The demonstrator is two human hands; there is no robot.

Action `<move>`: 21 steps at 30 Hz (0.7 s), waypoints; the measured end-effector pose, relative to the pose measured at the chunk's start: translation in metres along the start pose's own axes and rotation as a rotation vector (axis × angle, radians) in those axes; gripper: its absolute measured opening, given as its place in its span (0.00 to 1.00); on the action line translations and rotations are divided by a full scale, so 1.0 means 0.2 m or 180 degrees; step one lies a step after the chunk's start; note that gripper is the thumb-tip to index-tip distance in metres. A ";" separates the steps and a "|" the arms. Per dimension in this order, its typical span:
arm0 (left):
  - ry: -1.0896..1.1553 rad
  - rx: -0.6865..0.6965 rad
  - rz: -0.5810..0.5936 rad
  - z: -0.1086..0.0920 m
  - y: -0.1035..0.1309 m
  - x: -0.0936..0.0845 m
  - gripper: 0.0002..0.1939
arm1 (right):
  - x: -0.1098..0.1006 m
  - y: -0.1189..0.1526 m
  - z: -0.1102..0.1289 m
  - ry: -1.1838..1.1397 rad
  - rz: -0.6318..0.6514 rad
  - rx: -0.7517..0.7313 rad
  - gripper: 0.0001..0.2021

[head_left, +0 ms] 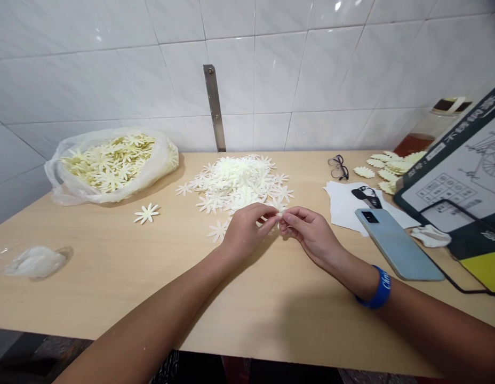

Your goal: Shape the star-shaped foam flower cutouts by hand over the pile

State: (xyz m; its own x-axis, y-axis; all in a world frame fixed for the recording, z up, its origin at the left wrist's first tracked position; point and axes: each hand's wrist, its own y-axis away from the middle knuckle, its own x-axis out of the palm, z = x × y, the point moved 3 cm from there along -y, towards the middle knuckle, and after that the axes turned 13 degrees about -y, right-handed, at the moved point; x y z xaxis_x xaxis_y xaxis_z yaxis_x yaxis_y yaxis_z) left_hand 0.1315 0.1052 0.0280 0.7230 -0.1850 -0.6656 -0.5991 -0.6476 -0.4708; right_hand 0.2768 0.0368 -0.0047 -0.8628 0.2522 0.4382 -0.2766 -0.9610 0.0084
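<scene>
My left hand and my right hand meet at the front of the flower pile, thumbs and fingertips pinched together. Between them is a pale flower cutout, mostly covered by my fingers. Just beyond lies a heap of white flower cutouts with thin, pointed petals. One loose flower rests beside my left hand, and a finished-looking layered flower with a yellowish centre sits farther left. A translucent plastic bag at the back left holds many yellowish flowers.
At left is a clear bag with white material. To the right lie a phone, white paper, glasses and scalloped pale pieces. A printed box leans near a jug of brown liquid. A tiled wall backs the table.
</scene>
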 end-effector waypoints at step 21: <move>0.0488 -0.0679 0.0320 0.01 0.02 0.02 0.13 | 0.01 0.00 0.00 -0.0174 0.0036 0.0118 0.11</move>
State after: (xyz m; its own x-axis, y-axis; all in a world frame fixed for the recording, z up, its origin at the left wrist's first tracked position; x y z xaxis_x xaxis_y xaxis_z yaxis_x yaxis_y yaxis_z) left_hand 0.1318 0.1033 0.0233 0.7168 -0.3554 -0.5999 -0.5964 -0.7583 -0.2634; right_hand 0.2753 0.0370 -0.0031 -0.8411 0.2357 0.4868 -0.2502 -0.9675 0.0361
